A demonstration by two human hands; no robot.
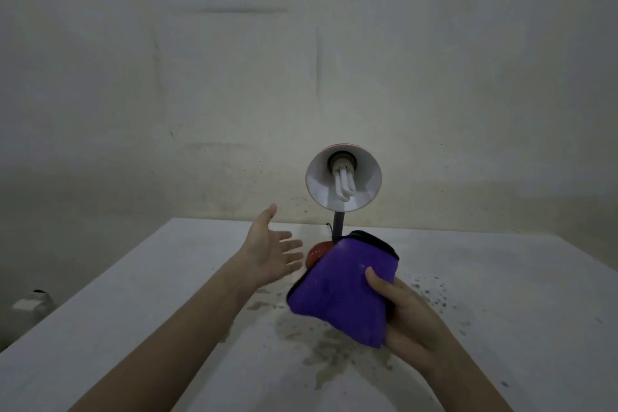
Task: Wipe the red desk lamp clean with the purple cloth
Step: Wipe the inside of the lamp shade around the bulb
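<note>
Body in view: two arms, both bare. left hand (272, 252) + left forearm (174, 321) run from the lower left of the frame, uncovered from the bottom edge all the way to the fingertips; fingertips smeared by motion blur, thumb reasonably sharp. right hand (406, 314) + right forearm (468, 385) at lower right, shorter stretch showing, likewise uncovered; thumb in plain sight, other fingers mostly hidden. Light is dim, nail and skin-crease detail too soft to read
</note>
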